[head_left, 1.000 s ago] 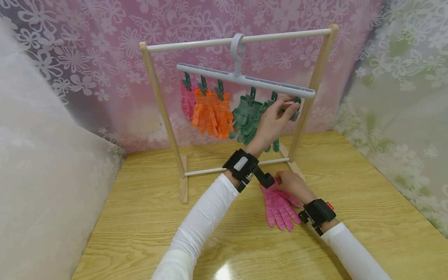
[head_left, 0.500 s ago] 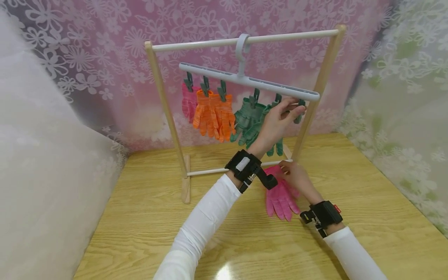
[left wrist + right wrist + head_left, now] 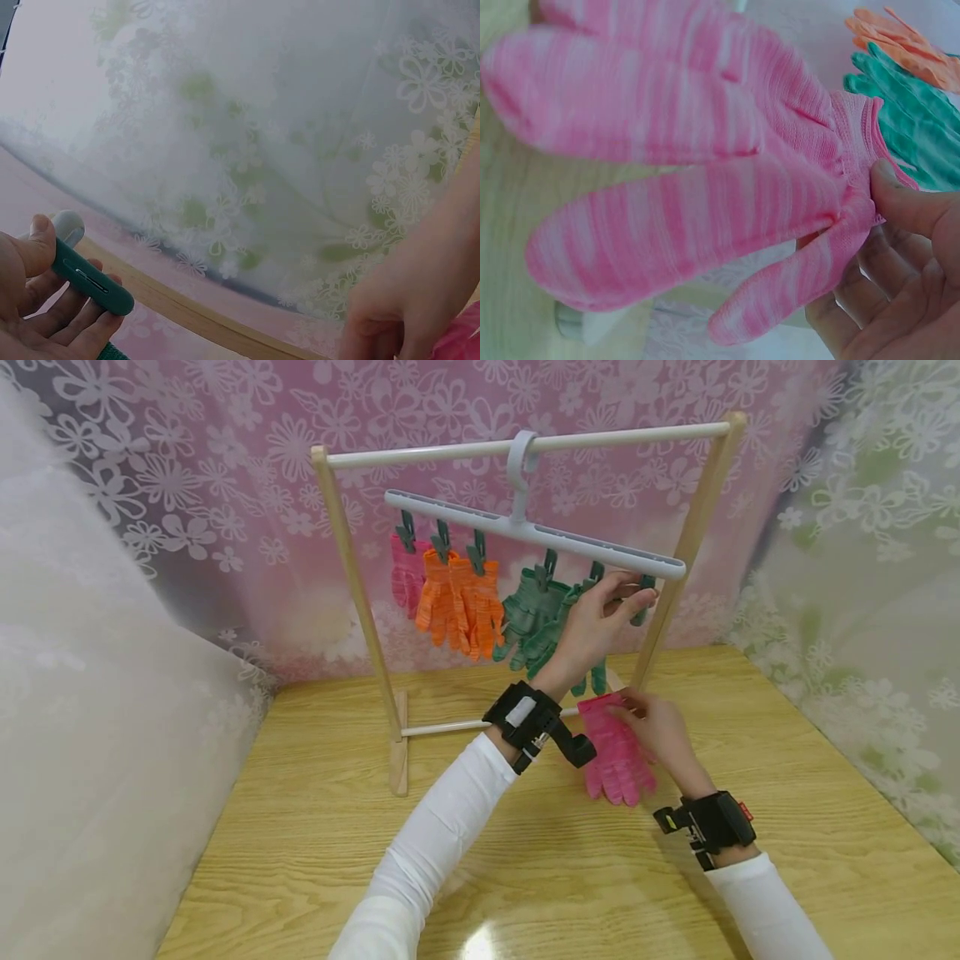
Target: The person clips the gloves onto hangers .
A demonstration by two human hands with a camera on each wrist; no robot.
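My left hand (image 3: 588, 631) is raised to the right end of the grey hanger (image 3: 622, 557). In the left wrist view its thumb and fingers pinch a dark green clip (image 3: 97, 283) there. Lower down, my right hand (image 3: 666, 733) grips a pink striped knit glove (image 3: 617, 753) by the cuff, and the glove's fingers dangle downward. The right wrist view shows the thumb (image 3: 911, 199) on the cuff's edge, the other fingers behind it. Green gloves (image 3: 531, 617) hang from clips just left of my left hand, which partly hides them.
Orange gloves (image 3: 459, 606) and another pink glove (image 3: 408, 578) hang clipped on the hanger's left half. The hanger tilts down to the right, hooked on the white top rod (image 3: 615, 439) of a wooden-post rack. The rack stands on a wood-grain table (image 3: 315, 843); floral curtains surround it.
My right hand has raised the pink glove from the tabletop toward the hanger, and it now hangs from the hand. The left hand stays at the end clip. The view shifted slightly.
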